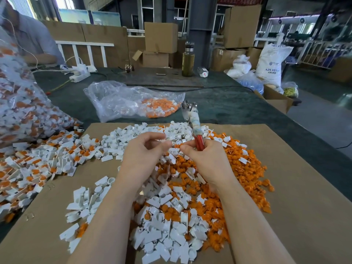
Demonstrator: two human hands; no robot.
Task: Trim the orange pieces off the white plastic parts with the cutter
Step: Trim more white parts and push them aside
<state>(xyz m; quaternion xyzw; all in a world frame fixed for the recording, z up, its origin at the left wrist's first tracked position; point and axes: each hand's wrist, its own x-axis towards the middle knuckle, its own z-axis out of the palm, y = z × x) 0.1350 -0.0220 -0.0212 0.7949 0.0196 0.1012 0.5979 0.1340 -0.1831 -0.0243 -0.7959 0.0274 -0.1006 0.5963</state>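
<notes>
- left hand [145, 149] pinches one white plastic part [169, 138]
- right hand [207, 159] grips one cutter [192, 124], red handle
- two clear bags [133, 101] on worktop [228, 103]

**A factory floor where plastic parts are sorted**

This is an industrial workshop. Stacked cardboard boxes [161, 37] line the back behind a steel column [202, 25]. A white sack printed "ABS RESIN" [271, 61] stands at the right beside bagged material. On the long green-covered table [219, 103], a cardboard sheet [304, 206] bears heaps of white plastic parts [167, 235] and orange pieces [243, 164]; clear bags [118, 100] hold more.
</notes>
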